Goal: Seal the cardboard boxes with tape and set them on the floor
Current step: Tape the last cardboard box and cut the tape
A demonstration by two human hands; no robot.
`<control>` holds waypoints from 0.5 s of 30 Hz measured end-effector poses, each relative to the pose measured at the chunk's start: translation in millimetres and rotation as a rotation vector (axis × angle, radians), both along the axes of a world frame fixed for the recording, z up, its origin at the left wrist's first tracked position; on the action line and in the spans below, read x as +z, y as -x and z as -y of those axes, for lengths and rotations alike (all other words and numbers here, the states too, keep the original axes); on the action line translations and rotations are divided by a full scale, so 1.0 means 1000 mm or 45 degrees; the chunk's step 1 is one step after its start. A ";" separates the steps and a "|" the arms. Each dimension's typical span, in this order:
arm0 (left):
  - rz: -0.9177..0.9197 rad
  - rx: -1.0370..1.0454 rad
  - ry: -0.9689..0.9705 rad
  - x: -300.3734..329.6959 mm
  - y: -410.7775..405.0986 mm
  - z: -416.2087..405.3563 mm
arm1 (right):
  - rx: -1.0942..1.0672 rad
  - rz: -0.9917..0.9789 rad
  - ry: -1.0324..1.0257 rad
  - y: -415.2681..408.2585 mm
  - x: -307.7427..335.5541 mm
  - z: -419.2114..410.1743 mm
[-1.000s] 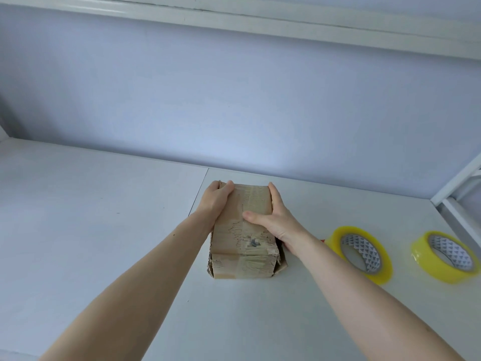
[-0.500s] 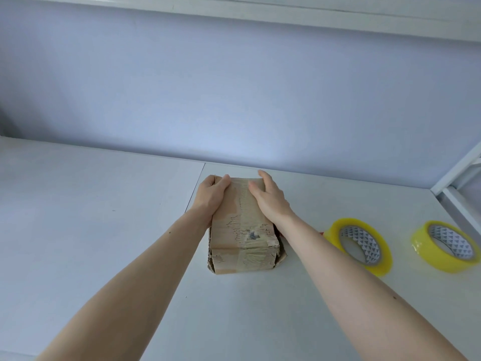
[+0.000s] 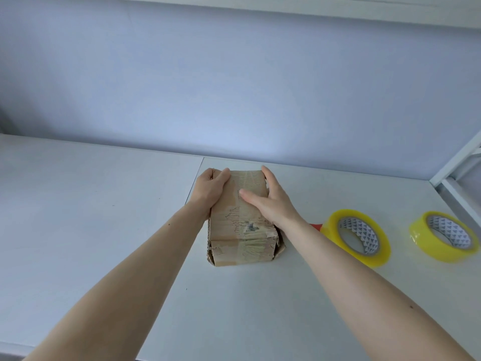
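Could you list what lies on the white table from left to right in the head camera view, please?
Left hand → cardboard box → right hand → nearer yellow tape roll → farther yellow tape roll. Both hands rest on the box, so they overlap it partly.
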State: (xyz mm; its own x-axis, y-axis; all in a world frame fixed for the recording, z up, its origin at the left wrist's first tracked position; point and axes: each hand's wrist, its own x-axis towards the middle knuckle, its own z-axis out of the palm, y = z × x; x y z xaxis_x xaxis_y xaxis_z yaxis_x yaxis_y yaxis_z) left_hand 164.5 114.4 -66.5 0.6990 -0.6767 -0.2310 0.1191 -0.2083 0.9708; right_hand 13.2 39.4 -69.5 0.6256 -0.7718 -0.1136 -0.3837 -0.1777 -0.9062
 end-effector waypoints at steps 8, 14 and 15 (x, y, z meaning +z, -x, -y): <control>-0.008 0.023 -0.050 0.002 0.000 0.001 | 0.382 -0.059 -0.092 0.038 0.006 -0.026; -0.033 0.035 -0.089 0.010 0.006 0.005 | 0.320 0.125 0.729 0.062 -0.015 -0.043; -0.057 0.016 -0.100 0.013 0.007 0.003 | 0.315 0.126 0.809 0.062 -0.016 -0.041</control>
